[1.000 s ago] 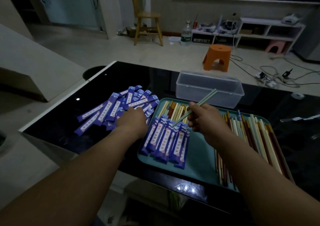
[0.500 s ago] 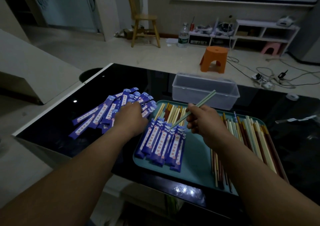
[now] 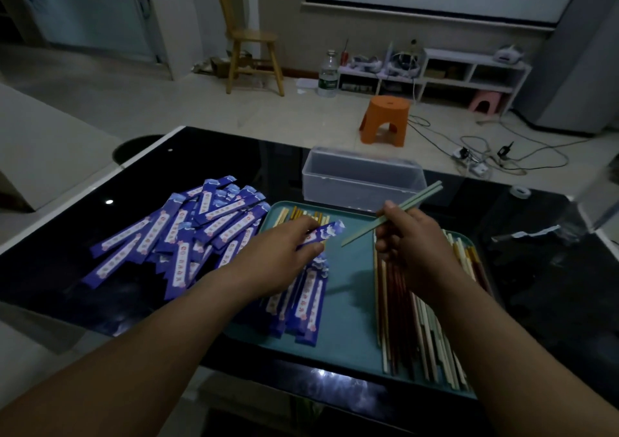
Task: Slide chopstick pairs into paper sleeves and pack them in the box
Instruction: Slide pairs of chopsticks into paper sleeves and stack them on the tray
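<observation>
My right hand (image 3: 407, 235) grips a pale green chopstick pair (image 3: 415, 202) that slants up to the right above the teal tray (image 3: 348, 302). My left hand (image 3: 278, 252) pinches one blue paper sleeve (image 3: 326, 230), its open end pointing toward the chopstick tips. A heap of empty blue sleeves (image 3: 181, 232) lies on the black table to the left. Several filled sleeves (image 3: 301, 306) lie on the tray under my left wrist. Loose chopsticks (image 3: 422, 322) of several colours lie along the tray's right side. The clear plastic box (image 3: 363, 178) stands behind the tray.
More loose chopsticks (image 3: 301, 213) lie at the tray's far left corner. The black glass table (image 3: 536, 269) ends close in front of me and at the left. A tape roll (image 3: 519, 191) and a paper scrap (image 3: 532, 232) lie at the right.
My left hand came off the sleeve heap with one sleeve and moved right over the tray toward the chopsticks. My right hand kept holding the green pair.
</observation>
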Tool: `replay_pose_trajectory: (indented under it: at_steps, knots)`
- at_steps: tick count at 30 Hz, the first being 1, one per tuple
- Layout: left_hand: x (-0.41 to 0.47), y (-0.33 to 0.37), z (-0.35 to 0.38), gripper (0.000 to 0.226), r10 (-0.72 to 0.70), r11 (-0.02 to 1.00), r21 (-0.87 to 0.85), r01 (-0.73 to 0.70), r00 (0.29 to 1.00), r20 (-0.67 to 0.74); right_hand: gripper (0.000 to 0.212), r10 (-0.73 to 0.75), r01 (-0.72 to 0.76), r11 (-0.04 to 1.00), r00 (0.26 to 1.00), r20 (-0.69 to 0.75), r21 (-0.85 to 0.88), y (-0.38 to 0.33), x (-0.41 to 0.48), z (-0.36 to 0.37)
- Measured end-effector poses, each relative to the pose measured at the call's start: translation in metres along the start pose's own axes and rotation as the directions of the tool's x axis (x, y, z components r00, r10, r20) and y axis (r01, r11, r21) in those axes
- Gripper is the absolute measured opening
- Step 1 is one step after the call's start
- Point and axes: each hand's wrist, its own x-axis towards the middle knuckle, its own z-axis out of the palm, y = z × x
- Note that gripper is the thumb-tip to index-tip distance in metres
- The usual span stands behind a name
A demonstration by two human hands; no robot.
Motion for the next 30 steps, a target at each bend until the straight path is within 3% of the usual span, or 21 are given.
replay_pose_trajectory:
  at_steps: [6,13,19,22,26,28,30]
  knots:
    - [-0.002,0.001,0.000,0.025,0.008,1.000,0.002,-0.008,1.000,-0.007,0.024,0.016,-0.017,0.987,1.000,0.006,0.159,0.003,0.012,-0.010]
    - [-0.004,0.001,-0.002,0.018,0.048,0.997,-0.065,-0.047,0.999,0.003,0.025,0.033,-0.032,0.993,0.999,-0.011,0.113,0.008,0.012,-0.007]
    - [-0.004,0.005,-0.001,0.018,0.032,0.989,-0.149,-0.025,0.999,0.040,0.023,0.014,-0.015,1.000,0.998,0.058,0.017,0.011,0.004,-0.002]
    - [-0.004,0.015,-0.003,0.012,-0.004,0.956,-0.292,0.036,0.994,0.109,0.028,0.031,-0.026,0.999,0.991,0.129,-0.038,0.015,0.003,0.005]
    - [-0.006,0.023,-0.003,0.018,-0.057,0.832,-0.517,0.201,0.958,0.281,0.037,0.096,-0.073,0.992,0.964,0.247,-0.100,0.018,0.001,0.010]
    - [-0.007,0.022,-0.003,0.020,-0.087,0.798,-0.544,0.260,0.943,0.323,0.035,0.077,-0.056,0.992,0.981,0.179,-0.117,0.013,0.001,0.011]
    - [-0.007,0.021,-0.002,0.019,-0.098,0.777,-0.560,0.287,0.934,0.343,0.032,0.022,-0.021,0.998,1.000,0.022,-0.063,0.008,0.004,0.006]
